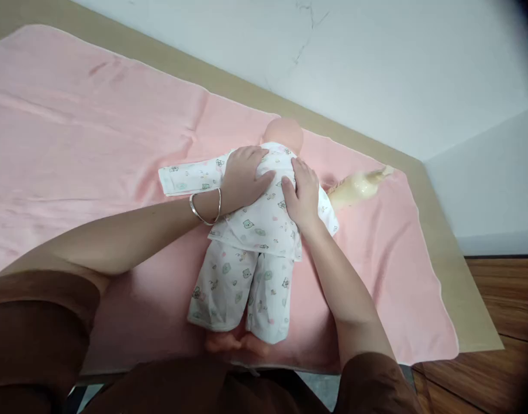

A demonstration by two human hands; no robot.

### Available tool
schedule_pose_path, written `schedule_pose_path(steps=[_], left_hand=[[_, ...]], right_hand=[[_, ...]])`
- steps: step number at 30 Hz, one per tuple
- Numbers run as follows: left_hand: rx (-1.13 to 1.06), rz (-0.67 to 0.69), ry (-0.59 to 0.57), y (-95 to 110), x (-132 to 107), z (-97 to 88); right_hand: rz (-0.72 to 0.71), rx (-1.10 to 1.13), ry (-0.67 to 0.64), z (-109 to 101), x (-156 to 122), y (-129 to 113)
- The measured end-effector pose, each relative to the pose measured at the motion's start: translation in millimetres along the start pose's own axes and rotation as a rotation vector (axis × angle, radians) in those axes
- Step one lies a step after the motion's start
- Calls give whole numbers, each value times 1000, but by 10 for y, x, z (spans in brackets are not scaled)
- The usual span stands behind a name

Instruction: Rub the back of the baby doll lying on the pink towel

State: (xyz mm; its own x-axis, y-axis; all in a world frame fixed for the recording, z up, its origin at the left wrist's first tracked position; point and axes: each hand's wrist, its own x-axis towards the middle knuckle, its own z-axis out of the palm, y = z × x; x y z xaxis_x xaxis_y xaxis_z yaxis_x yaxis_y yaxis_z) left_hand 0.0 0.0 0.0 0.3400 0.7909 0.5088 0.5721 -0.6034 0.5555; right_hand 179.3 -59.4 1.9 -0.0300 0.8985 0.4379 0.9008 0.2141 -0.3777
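left hand (245, 175): flat, palm down | right hand (302, 192): flat, palm down

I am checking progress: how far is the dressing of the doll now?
Trousers are on, and one sleeve lies filled and flat. Both hands, left and right, press the shirt on the doll's torso. The other arm is bare.

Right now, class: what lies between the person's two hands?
Head view: only the doll's printed top, between left hand and right hand, both flat on its back.
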Motion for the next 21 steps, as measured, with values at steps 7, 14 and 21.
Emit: schedule_pose_path(steps=[7,14,21], left_hand=[[11,-1,-21,-14,-1,-3],[25,-11,-15,-12,1,4],[7,-15,-24,-9,-5,-2]], right_hand=[[1,6,2,10,1,13],[4,6,2,4,4,6],[4,6,-4,3,1,5]])
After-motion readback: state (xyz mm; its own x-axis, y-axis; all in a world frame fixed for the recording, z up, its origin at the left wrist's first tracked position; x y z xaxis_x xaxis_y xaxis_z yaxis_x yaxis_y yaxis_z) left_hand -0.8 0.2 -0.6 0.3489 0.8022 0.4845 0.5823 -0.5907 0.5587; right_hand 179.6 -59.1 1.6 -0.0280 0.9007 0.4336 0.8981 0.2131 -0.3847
